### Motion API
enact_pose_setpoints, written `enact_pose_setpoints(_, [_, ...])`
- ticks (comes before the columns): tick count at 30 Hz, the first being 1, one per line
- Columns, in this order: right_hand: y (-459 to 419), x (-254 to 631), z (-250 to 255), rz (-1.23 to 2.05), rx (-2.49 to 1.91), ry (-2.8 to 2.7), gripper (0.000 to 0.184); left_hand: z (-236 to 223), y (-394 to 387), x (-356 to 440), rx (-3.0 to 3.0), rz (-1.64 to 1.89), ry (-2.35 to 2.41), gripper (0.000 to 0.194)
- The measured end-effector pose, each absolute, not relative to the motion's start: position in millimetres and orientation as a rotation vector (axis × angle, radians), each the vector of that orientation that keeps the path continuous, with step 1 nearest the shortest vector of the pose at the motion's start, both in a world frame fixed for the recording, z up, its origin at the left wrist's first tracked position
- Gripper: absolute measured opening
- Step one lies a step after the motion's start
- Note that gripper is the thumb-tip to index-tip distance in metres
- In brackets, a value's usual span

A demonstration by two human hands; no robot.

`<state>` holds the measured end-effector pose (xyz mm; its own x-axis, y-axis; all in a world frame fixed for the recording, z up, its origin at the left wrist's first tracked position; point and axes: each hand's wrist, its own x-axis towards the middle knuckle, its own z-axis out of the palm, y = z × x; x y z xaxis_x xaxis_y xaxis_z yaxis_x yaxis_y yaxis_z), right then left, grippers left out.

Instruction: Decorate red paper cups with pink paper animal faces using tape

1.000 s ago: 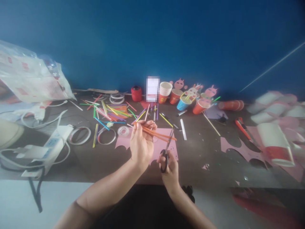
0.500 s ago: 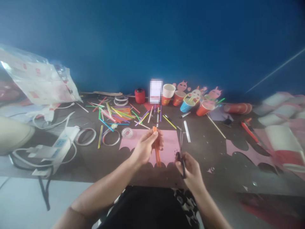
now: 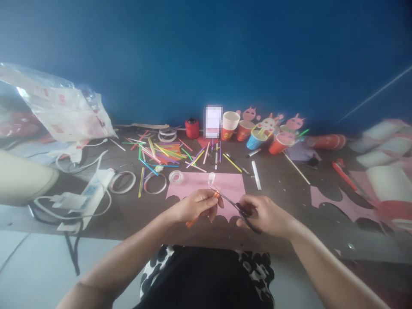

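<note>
My left hand (image 3: 198, 205) is closed around a thin orange strip (image 3: 192, 222). One end of it sticks out past my fingertips, while the other shows below the palm; whether it is paper or a flattened straw I cannot tell. My right hand (image 3: 268, 214) grips a pair of dark-handled scissors (image 3: 229, 201). The blades point left and meet the orange tip by my left fingers. Beneath both hands lies a pink paper sheet (image 3: 234, 184) with scalloped cut edges. A roll of clear tape (image 3: 176, 177) and a small whitish piece (image 3: 211, 178) rest on it.
Loose coloured strips (image 3: 161, 153) are heaped at the back left. Paper cups (image 3: 255, 139) with pink cutout figures stand at the back, near a red spool (image 3: 192, 128). A power strip (image 3: 95, 197) with cables is at left, a red cutter (image 3: 344, 175) at right.
My right hand has brought the scissors leftward, from upright to pointing at the orange strip. My left hand has lowered and tilted the strip. The view has shifted slightly.
</note>
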<state>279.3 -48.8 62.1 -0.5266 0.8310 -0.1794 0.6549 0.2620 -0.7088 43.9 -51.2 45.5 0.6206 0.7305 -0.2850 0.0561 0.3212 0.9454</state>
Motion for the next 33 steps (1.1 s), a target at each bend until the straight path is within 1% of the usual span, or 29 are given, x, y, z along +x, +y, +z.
enact_pose_setpoints(4, [-47, 276, 64, 1.137, -1.352, -2.342, 0.029, 45, -53, 40, 1.227, 0.461, 0.801, 0.035])
enact_pose_setpoints(9, [-51, 275, 63, 1.151, -1.35, -2.359, 0.033, 43, -54, 37, 1.234, 0.408, 0.765, 0.036])
enact_pose_setpoints(14, [-58, 278, 62, 1.225, -1.398, -2.334, 0.033, 41, -55, 40, 1.201, 0.381, 0.73, 0.038])
enact_pose_setpoints(20, [-69, 285, 60, 1.263, -1.493, -2.285, 0.034, 37, -56, 46, 1.181, 0.338, 0.681, 0.037])
enact_pose_setpoints(25, [-82, 292, 47, 1.303, -1.547, -2.173, 0.034, 33, -58, 49, 1.141, 0.3, 0.629, 0.034])
enact_pose_setpoints(29, [-91, 301, 28, 1.215, -1.62, -2.13, 0.033, 29, -59, 52, 1.082, 0.297, 0.642, 0.033])
enact_pose_setpoints(33, [-92, 319, 12, 0.899, -1.821, -2.042, 0.031, 24, -60, 53, 1.008, 0.359, 0.645, 0.033])
